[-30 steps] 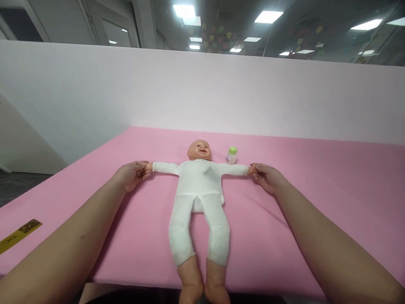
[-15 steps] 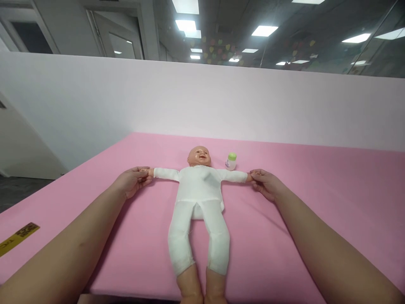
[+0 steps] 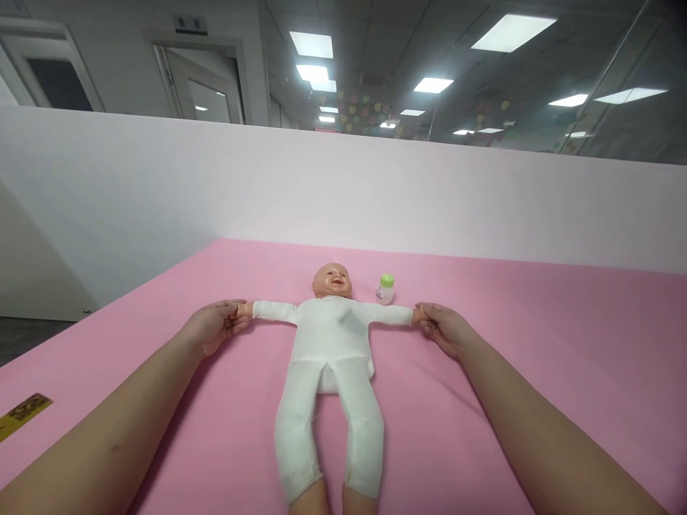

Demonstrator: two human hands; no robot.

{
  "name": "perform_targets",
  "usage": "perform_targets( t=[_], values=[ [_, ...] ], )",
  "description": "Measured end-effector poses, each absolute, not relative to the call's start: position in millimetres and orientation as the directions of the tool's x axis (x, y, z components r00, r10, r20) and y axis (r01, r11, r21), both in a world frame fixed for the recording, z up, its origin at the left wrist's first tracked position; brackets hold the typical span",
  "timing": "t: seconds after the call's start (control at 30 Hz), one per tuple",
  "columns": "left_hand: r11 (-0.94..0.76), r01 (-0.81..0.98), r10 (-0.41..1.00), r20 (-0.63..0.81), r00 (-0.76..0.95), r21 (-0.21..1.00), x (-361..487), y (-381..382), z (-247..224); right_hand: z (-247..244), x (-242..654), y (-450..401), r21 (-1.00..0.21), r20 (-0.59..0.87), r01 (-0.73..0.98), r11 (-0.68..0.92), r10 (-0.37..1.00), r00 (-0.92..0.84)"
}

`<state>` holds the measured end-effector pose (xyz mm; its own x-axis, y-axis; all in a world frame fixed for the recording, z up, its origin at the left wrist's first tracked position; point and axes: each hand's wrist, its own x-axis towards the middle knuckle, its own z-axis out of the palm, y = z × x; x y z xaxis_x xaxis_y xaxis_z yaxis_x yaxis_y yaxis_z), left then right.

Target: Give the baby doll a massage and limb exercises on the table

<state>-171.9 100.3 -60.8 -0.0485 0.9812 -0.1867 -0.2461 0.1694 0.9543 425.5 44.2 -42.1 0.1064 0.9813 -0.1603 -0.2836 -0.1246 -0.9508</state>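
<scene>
Doll [image 3: 333, 336] lies face up on the pink surface [image 3: 456, 443], arms stretched straight out to both sides, legs toward me. My left hand [image 3: 213, 327] has its fingers curled closed around one of its small hands; my right hand [image 3: 443, 329] pinches the other between thumb and fingers. Just beside its head, above the sleeve near my right hand, a small green-capped bottle [image 3: 385, 289] stands upright.

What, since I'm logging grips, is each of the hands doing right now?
Left hand: closed, holding one small hand of the doll.
Right hand: closed, holding the doll's other small hand.
</scene>
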Motion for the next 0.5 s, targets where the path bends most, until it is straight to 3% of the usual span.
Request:
perform_targets(
  t=[0.5],
  values=[
    [0.166,-0.277,0.984,-0.178,-0.017,0.946,-173.4,98.2,-63.8,-45.9,431.8,38.2,-0.938,-0.163,-0.309,-0.157,0.987,-0.005]
  ],
)
